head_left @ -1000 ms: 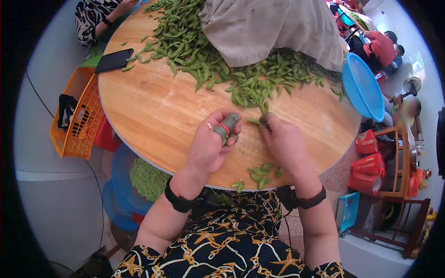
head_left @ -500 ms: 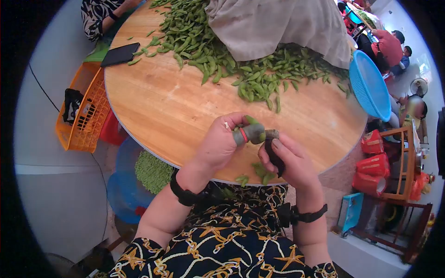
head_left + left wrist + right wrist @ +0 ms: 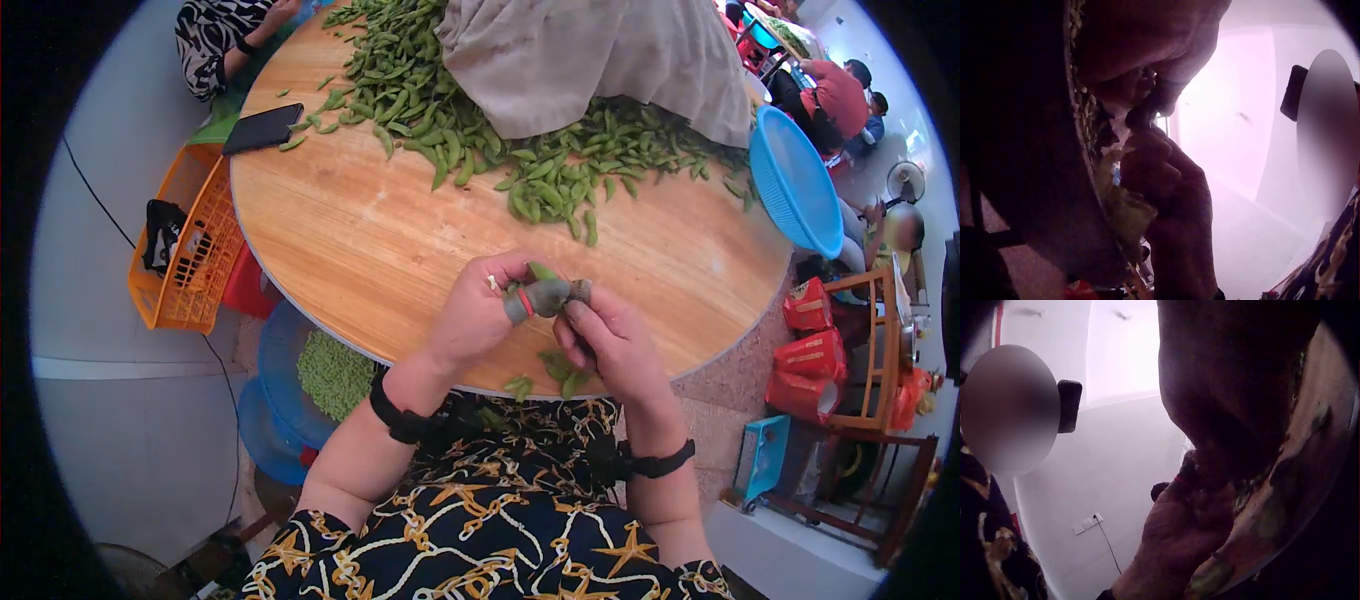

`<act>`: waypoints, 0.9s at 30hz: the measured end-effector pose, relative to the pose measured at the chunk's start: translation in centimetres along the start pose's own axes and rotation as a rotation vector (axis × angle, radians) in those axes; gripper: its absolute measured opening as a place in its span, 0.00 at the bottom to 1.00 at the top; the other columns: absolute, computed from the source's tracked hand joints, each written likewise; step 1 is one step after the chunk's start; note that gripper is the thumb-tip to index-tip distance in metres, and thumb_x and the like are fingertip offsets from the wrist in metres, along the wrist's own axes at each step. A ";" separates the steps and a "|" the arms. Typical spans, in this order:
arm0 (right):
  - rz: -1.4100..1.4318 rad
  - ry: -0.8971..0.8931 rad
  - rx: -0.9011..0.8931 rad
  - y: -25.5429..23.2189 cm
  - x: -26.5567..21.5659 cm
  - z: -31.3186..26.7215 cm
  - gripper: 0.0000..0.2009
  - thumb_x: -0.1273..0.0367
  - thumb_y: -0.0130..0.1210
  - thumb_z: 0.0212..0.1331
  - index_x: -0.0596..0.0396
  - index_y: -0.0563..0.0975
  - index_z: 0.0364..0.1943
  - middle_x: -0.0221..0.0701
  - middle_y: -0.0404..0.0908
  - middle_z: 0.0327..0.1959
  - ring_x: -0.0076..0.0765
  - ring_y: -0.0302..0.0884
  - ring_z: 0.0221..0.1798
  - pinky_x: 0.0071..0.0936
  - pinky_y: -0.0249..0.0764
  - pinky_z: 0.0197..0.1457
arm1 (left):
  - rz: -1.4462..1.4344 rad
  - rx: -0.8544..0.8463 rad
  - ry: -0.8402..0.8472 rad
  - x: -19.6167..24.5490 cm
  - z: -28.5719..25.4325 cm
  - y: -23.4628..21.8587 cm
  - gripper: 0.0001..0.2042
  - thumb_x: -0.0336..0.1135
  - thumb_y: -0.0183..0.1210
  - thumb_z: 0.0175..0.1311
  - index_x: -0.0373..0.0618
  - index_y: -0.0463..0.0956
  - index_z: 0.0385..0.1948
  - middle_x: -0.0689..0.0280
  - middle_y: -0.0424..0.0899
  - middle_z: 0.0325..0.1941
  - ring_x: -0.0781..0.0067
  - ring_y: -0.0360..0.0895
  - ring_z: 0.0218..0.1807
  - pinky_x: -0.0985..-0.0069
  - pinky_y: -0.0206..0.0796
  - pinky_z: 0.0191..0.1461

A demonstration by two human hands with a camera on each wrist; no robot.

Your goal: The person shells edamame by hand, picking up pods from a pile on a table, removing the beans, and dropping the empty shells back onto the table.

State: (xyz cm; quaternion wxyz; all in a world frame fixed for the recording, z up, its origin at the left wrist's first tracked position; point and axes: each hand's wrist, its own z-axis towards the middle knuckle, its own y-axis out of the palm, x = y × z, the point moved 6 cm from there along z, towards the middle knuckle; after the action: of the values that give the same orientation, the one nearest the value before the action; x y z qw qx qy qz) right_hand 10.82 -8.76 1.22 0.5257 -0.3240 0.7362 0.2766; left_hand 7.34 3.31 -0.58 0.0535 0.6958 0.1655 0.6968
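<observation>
My left hand (image 3: pixel 470 318) is raised over the near part of the round wooden table (image 3: pixel 350 230), gripping a green soybean pod (image 3: pixel 541 271). Its thumb wears a grey-green cover (image 3: pixel 546 298) bound with a red band. Fingers curled, my right hand (image 3: pixel 622 345) meets it, thumb and fingertips pinching at the pod's end; a dark cover (image 3: pixel 578 290) shows on one fingertip. Most of the pod is hidden between the fingers. Both wrist views are dark, showing the left hand (image 3: pixel 1147 50) and right hand (image 3: pixel 1169 187) tip to tip. Several pods (image 3: pixel 563 370) lie by the near edge.
A heap of soybean pods (image 3: pixel 550 185) spreads under a grey cloth (image 3: pixel 600 60). A blue basket (image 3: pixel 795 180) leans at the right edge; a phone (image 3: pixel 262 130) lies left. Below are an orange crate (image 3: pixel 190 250) and a blue basin (image 3: pixel 275 350) with shelled beans (image 3: pixel 335 375). Other people sit around.
My right hand has come from a pod on the table to my left hand, and their fingertips have closed together. My left hand has shifted right, now with a pod showing in it.
</observation>
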 end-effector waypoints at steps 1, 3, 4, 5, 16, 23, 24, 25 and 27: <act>0.038 0.004 -0.029 -0.1 0.2 -0.2 0.10 0.66 0.41 0.63 0.53 0.70 0.26 0.21 0.67 0.18 0.13 0.60 0.18 0.13 0.55 0.19 | -0.091 -0.067 0.012 0.1 -0.1 0.4 0.07 0.33 0.58 0.54 0.39 0.75 0.30 0.69 0.77 0.29 0.82 0.71 0.31 0.84 0.64 0.36; 0.075 0.009 -0.058 -0.1 0.4 -0.5 0.10 0.66 0.41 0.63 0.52 0.70 0.26 0.21 0.67 0.18 0.13 0.60 0.18 0.13 0.55 0.19 | -0.183 -0.134 0.025 0.3 -0.2 0.6 0.08 0.35 0.58 0.55 0.39 0.75 0.30 0.69 0.77 0.29 0.82 0.71 0.31 0.84 0.63 0.36; 0.246 0.097 -0.109 0.3 0.9 -0.7 0.10 0.66 0.41 0.63 0.53 0.70 0.26 0.21 0.67 0.18 0.13 0.60 0.17 0.13 0.56 0.19 | -0.215 -0.213 -0.035 0.1 -0.3 0.8 0.09 0.37 0.58 0.55 0.40 0.74 0.29 0.69 0.76 0.28 0.82 0.71 0.30 0.85 0.63 0.35; 0.417 0.185 -0.160 0.7 1.3 -0.9 0.10 0.66 0.41 0.63 0.53 0.70 0.26 0.21 0.67 0.18 0.13 0.60 0.17 0.14 0.56 0.19 | -0.247 -0.292 -0.094 -0.1 -0.5 1.0 0.11 0.39 0.58 0.55 0.40 0.74 0.29 0.70 0.75 0.27 0.83 0.70 0.30 0.85 0.62 0.34; -0.660 -0.306 0.301 -0.7 -0.4 -0.4 0.08 0.70 0.46 0.58 0.56 0.72 0.23 0.22 0.71 0.16 0.17 0.67 0.19 0.16 0.62 0.21 | 0.192 -0.019 0.007 -0.7 0.3 0.5 0.08 0.29 0.60 0.52 0.43 0.71 0.33 0.73 0.73 0.29 0.86 0.67 0.30 0.87 0.61 0.34; 0.041 0.103 0.022 -1.4 0.7 0.5 0.09 0.66 0.48 0.59 0.52 0.72 0.24 0.20 0.70 0.15 0.15 0.64 0.16 0.14 0.58 0.18 | 0.001 0.020 -0.055 -1.8 0.2 -0.3 0.10 0.27 0.59 0.52 0.39 0.72 0.37 0.71 0.75 0.30 0.86 0.69 0.30 0.87 0.63 0.34; 0.039 0.098 0.025 -1.5 0.8 0.5 0.09 0.66 0.48 0.59 0.52 0.72 0.24 0.20 0.70 0.15 0.15 0.64 0.16 0.14 0.58 0.18 | 0.001 0.015 -0.051 -1.4 0.3 -0.3 0.10 0.27 0.59 0.52 0.39 0.72 0.37 0.71 0.75 0.30 0.86 0.69 0.30 0.87 0.63 0.34; 0.108 0.130 0.006 -1.3 1.2 0.5 0.09 0.65 0.48 0.59 0.51 0.72 0.24 0.20 0.69 0.15 0.14 0.62 0.15 0.12 0.57 0.18 | -0.090 0.004 -0.111 -1.3 0.1 -0.2 0.11 0.27 0.58 0.52 0.37 0.72 0.38 0.70 0.76 0.31 0.85 0.70 0.30 0.87 0.63 0.34; 0.180 0.164 -0.013 -1.1 1.7 0.5 0.09 0.64 0.47 0.59 0.50 0.72 0.25 0.19 0.69 0.14 0.13 0.61 0.15 0.11 0.56 0.18 | -0.181 -0.006 -0.175 -1.4 -0.1 0.0 0.11 0.27 0.57 0.53 0.36 0.72 0.38 0.69 0.76 0.31 0.84 0.70 0.29 0.87 0.64 0.34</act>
State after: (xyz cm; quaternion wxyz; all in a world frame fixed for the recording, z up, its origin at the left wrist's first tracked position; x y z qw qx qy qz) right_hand 11.51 -9.39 -0.60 0.4345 -0.2816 0.8012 0.3002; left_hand 7.27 2.92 -1.88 0.1323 0.7360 0.2203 0.6263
